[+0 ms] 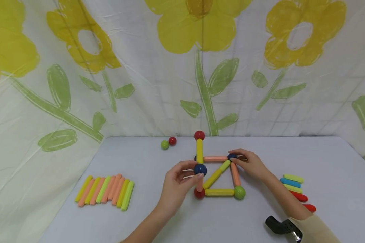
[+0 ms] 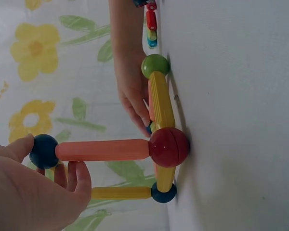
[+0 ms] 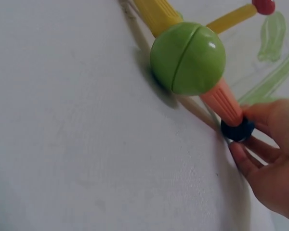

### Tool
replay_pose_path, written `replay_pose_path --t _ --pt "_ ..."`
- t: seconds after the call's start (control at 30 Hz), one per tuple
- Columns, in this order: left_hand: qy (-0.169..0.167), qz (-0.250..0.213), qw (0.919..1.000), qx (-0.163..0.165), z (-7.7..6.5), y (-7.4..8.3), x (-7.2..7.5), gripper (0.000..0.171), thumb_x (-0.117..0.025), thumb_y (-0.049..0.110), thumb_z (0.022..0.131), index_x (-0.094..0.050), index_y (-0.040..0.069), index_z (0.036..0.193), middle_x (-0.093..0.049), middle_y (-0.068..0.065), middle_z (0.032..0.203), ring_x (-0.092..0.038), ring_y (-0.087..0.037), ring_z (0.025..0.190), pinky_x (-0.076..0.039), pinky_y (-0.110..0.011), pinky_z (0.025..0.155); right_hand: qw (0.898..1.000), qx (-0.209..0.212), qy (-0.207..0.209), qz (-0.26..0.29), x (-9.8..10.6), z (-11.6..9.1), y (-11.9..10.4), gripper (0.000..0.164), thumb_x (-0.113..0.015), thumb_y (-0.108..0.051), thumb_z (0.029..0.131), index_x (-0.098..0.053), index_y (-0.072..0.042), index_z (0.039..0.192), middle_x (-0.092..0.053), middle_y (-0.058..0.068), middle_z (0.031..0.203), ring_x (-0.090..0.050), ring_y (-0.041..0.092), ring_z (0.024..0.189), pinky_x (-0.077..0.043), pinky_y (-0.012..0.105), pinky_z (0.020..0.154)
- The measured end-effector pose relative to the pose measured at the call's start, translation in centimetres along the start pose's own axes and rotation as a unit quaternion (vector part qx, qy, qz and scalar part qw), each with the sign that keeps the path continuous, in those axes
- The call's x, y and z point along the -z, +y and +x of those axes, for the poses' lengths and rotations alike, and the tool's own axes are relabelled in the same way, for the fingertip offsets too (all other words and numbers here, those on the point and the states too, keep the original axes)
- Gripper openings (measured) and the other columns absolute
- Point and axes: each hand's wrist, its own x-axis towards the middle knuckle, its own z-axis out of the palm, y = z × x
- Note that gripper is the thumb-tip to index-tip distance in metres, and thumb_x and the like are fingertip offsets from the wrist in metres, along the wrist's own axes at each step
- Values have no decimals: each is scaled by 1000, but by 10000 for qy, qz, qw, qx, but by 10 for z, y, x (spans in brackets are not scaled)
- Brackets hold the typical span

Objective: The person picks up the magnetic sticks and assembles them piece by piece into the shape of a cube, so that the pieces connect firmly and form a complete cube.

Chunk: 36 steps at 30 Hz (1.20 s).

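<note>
A frame of toy building rods and balls lies on the table, with a red ball (image 1: 199,193), a green ball (image 1: 239,192) and blue balls at its corners. From the red ball a pink rod (image 2: 103,150) stands upright, topped by a dark blue ball (image 1: 200,169). My left hand (image 1: 178,184) grips that top ball between thumb and fingers. At the back right corner, my right hand (image 1: 249,163) pinches another blue ball (image 3: 238,129), joined to a pink rod (image 3: 223,102). A yellow and lime diagonal (image 1: 217,173) runs to this corner.
An upright yellow rod (image 1: 199,148) carries a red ball (image 1: 199,135) at the back left corner. Loose green (image 1: 164,145) and red (image 1: 172,141) balls sit behind. Several rods (image 1: 104,190) lie in a row at left, more (image 1: 292,184) at right near my forearm. A flowered curtain hangs behind.
</note>
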Motion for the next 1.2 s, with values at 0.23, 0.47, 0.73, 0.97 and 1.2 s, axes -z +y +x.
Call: replay_pose_path --t 0.23,0.47,0.73,0.97,1.2 --pt "91 225 9992 -317 13 -3 14 36 -72 15 102 -67 7 137 -68 -11 131 -66 -25 118 -57 -23 99 9994 -244 163 -193 3 -24 -2 34 -70 -19 104 -68 0 132 -70 21 127 -69 36 110 -60 40 84" --pt "-65 -153 9990 -416 45 -6 39 36 -59 7 108 -62 3 143 -65 -16 136 -68 -21 117 -57 -36 104 9950 -773 244 -590 0 -62 -17 29 -78 -25 98 -68 -6 117 -72 5 104 -68 21 91 -57 27 72" --pt "-570 -233 9976 -331 78 -6 48 40 -60 10 108 -57 -1 146 -59 -15 140 -69 -15 111 -56 -38 105 9878 -1270 6 -898 -20 -100 -43 29 -85 -31 91 -63 -15 100 -62 -5 82 -52 13 69 -44 23 56" --pt "-746 357 9962 -277 93 1 40 39 -73 7 99 -68 5 138 -64 -11 135 -72 -21 112 -55 -36 107 9868 -1341 -43 -912 -40 -114 -56 34 -85 -31 91 -54 -16 87 -50 -3 69 -46 11 61 -38 22 53" --pt "-832 542 9946 -300 116 3 34 40 -73 11 101 -67 7 140 -65 -12 138 -72 -22 116 -54 -40 109 9902 -1068 -228 -871 -42 -110 -54 29 -79 -35 96 -59 -20 112 -54 -4 81 -49 10 68 -43 22 58"
